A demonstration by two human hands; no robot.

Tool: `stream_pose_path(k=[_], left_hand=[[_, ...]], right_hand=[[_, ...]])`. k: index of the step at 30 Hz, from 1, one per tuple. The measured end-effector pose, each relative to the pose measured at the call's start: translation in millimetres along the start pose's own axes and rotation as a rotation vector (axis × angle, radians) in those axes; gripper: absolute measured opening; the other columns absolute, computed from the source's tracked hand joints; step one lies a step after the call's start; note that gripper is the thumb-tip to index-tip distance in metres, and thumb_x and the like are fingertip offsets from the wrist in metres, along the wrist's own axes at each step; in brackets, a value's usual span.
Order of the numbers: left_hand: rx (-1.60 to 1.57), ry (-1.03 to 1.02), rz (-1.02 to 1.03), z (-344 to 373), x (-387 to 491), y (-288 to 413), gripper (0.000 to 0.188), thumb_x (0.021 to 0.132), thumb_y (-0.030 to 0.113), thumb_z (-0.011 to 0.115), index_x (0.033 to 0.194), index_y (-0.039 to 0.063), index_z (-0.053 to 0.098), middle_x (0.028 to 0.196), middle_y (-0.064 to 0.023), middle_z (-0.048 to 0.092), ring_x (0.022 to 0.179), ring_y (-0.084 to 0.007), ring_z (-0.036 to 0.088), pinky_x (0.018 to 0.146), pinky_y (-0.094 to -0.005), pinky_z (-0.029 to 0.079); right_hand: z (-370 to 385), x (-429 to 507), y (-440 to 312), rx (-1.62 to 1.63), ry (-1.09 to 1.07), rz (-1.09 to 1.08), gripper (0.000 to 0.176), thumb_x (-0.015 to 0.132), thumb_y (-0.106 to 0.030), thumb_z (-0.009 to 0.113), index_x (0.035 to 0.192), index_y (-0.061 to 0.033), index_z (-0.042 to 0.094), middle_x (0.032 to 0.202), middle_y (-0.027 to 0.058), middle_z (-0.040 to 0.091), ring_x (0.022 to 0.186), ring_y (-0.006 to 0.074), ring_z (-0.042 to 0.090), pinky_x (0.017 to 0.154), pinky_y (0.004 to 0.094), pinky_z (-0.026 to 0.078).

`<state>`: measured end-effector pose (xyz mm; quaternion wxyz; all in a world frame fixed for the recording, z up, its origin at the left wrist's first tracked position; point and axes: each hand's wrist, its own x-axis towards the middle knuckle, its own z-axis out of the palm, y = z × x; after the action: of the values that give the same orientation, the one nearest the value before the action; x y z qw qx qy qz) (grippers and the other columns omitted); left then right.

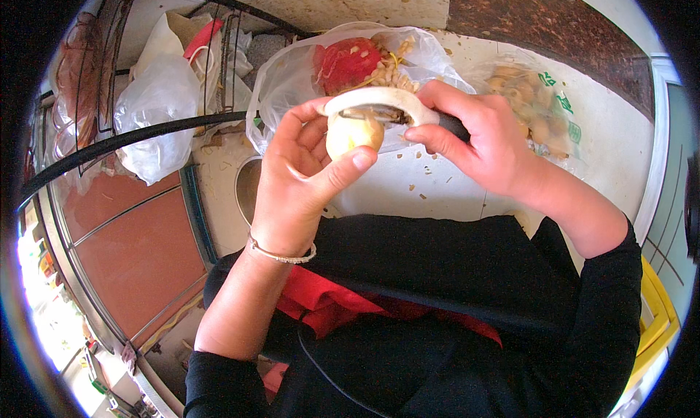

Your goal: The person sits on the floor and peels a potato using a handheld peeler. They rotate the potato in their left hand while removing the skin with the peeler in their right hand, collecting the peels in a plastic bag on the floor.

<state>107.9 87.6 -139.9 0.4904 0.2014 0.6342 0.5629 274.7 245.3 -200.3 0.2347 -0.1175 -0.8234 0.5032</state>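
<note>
My left hand (298,172) holds a pale, peeled-looking potato (350,138) between thumb and fingers. In my right hand (486,139) is a peeler with a white curved frame (377,96) and a dark handle. Its blade lies against the upper side of the potato, and dark scraps cling beside the blade. The frame's far end touches the fingertips of my left hand. Beneath both hands spreads an opened translucent plastic bag (279,98). Inside the bag are a red item (350,62), whose kind I cannot tell, and a heap of pale peelings (391,79).
To the right lies a clear plastic bag (508,87) of tan roundish pieces, bearing green writing. A metal bowl (249,185) is partly hidden behind my left hand. A black metal rack (158,136) with hanging bags stands at left. Scraps litter the pale floor (432,191); a yellow stool (653,319) sits at right.
</note>
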Motion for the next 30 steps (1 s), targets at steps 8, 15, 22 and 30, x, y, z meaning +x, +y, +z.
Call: stream_pose_path(k=[8, 15, 22, 30], left_hand=[[0.362, -0.087, 0.238, -2, 1, 0, 0.073, 0.078, 0.004, 0.086, 0.137, 0.002, 0.042, 0.132, -0.0132, 0.058, 0.119, -0.0200, 0.061, 0.101, -0.0331, 0.050], [0.365, -0.069, 0.212, 2, -3, -1, 0.076, 0.076, 0.003, 0.087, 0.138, 0.002, 0.042, 0.133, -0.0113, 0.057, 0.118, -0.0188, 0.061, 0.099, -0.0326, 0.051], [0.157, -0.086, 0.069, 0, -1, 0, 0.071, 0.080, 0.000, 0.083, 0.138, -0.001, 0.042, 0.131, -0.0115, 0.057, 0.122, -0.0221, 0.059, 0.104, -0.0355, 0.050], [0.159, -0.106, 0.027, 1, -2, 6, 0.067, 0.082, -0.001, 0.082, 0.137, -0.002, 0.043, 0.128, -0.0116, 0.056, 0.117, -0.0205, 0.062, 0.099, -0.0339, 0.054]], right_hand=[[4, 1, 14, 0.033, 0.033, 0.173, 0.028, 0.096, -0.031, 0.070, 0.104, -0.0047, 0.065, 0.066, 0.0140, 0.062, 0.056, 0.0309, 0.061, 0.054, 0.0386, 0.046], [2, 0, 11, 0.071, -0.025, 0.110, 0.028, 0.098, -0.034, 0.067, 0.104, -0.0064, 0.063, 0.069, 0.0142, 0.063, 0.061, 0.0339, 0.065, 0.056, 0.0408, 0.048], [2, -1, 6, 0.073, -0.109, -0.061, 0.024, 0.096, -0.027, 0.070, 0.105, -0.0062, 0.061, 0.069, 0.0077, 0.065, 0.062, 0.0249, 0.069, 0.056, 0.0328, 0.049], [4, 1, -3, 0.111, -0.096, -0.047, 0.027, 0.094, -0.030, 0.071, 0.106, -0.0087, 0.060, 0.075, 0.0147, 0.066, 0.066, 0.0366, 0.066, 0.057, 0.0433, 0.048]])
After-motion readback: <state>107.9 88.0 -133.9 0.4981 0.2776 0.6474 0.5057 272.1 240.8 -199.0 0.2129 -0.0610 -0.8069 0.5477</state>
